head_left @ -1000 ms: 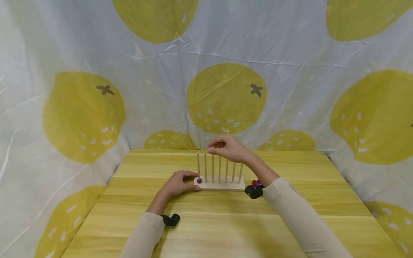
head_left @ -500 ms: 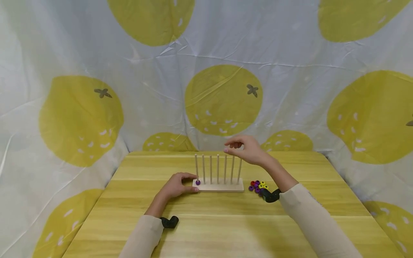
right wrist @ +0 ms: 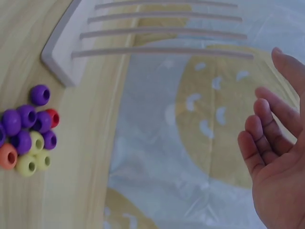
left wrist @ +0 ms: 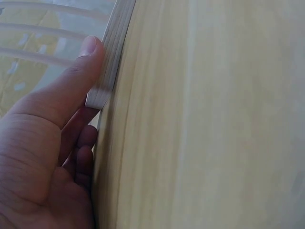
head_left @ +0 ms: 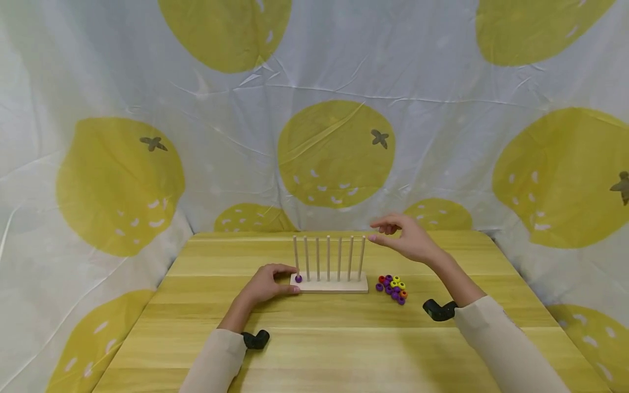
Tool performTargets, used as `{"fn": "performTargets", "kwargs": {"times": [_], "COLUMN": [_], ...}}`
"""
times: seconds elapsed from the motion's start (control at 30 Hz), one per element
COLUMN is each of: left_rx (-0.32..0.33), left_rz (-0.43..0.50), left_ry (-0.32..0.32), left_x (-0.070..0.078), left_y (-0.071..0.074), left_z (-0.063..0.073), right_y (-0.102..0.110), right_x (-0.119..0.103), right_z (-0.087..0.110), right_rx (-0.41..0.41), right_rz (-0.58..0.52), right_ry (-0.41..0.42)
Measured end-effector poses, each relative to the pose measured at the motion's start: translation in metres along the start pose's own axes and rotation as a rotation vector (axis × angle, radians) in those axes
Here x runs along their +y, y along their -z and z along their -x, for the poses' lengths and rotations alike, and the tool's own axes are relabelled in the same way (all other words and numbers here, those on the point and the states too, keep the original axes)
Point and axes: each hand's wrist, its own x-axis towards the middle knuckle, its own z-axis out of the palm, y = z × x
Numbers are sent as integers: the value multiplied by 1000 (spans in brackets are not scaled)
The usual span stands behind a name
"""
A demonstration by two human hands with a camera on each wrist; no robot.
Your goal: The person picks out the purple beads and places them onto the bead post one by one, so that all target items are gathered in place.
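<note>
A pale wooden peg board (head_left: 334, 287) with a row of several upright rods stands on the table. One purple bead (head_left: 298, 279) sits at the foot of its leftmost rod. My left hand (head_left: 265, 284) grips the board's left end, thumb along the front side and fingers behind; in the left wrist view the thumb (left wrist: 76, 81) lies against the board's edge. Just right of the rightmost rod's top, my right hand (head_left: 405, 237) hovers in the air. Its thumb and fingers are apart, and the right wrist view shows nothing between them.
Right of the board lies a loose cluster of purple, yellow, red and orange beads (head_left: 395, 293), also visible in the right wrist view. The wooden table (head_left: 314, 338) ends at a lemon-patterned cloth (head_left: 236, 164) behind it. Black wrist devices (head_left: 439, 310) sit at both cuffs.
My right hand has travelled rightward along the tops of the rods to beyond the last one, uncovering the bead cluster. The left hand keeps its hold on the board; the view has shifted slightly.
</note>
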Motion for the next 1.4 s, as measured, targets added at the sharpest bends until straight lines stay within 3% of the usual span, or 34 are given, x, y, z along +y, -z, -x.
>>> {"fn": "performTargets", "kwargs": {"times": [0.53,0.77,1.4], "left_rx": [-10,-7,-17], "left_rz": [14,3,-8], "left_ry": [17,20,22], "left_x": [2,2,-2], "left_y": [5,3,1], "left_z": [-2,0,0], "right_y": [4,-6,-35], "right_x": [40,53,88], "right_z": [40,60,105], "right_rx": [17,21,54], "right_rz": [91,64,47], "right_ry": [-23,-60,-66]}}
